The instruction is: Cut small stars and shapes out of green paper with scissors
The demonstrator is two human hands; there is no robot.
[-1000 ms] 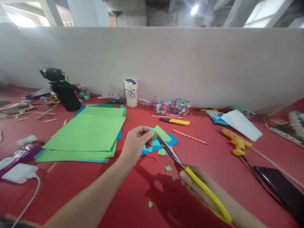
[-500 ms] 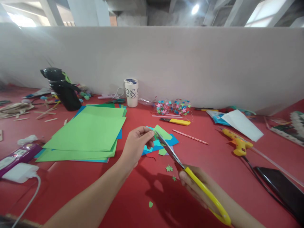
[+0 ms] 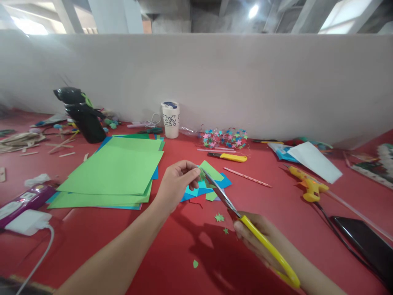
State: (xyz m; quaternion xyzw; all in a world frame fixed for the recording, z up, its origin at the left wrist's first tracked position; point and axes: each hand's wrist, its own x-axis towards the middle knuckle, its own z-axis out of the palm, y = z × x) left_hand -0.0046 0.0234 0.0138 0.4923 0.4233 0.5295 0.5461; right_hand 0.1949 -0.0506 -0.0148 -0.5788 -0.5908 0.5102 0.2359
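Note:
My right hand (image 3: 256, 233) grips yellow-handled scissors (image 3: 272, 248), their blades slanting up and left to my left fingertips. Between thumb and forefinger, my left hand (image 3: 181, 180) pinches a small green paper piece, mostly hidden by the fingers and the blade tips. Behind the blades lie green, blue and red paper scraps (image 3: 225, 181). Small green paper stars (image 3: 219, 217) rest on the red table below the scissors, with another star (image 3: 226, 231) just under them. Nearer me is a small green offcut (image 3: 195, 264).
Left of my hands is a stack of green and blue paper sheets (image 3: 113, 168). A black bottle (image 3: 87, 123), a white cup (image 3: 170, 121), star garlands (image 3: 224, 138) and a yellow utility knife (image 3: 230, 157) stand or lie farther back. Rightward are a glue gun (image 3: 310, 186) and a phone (image 3: 362, 241).
Both hands keep nearly the same pose, with the scissor tips staying at the left fingertips. The whole view shifts very slightly.

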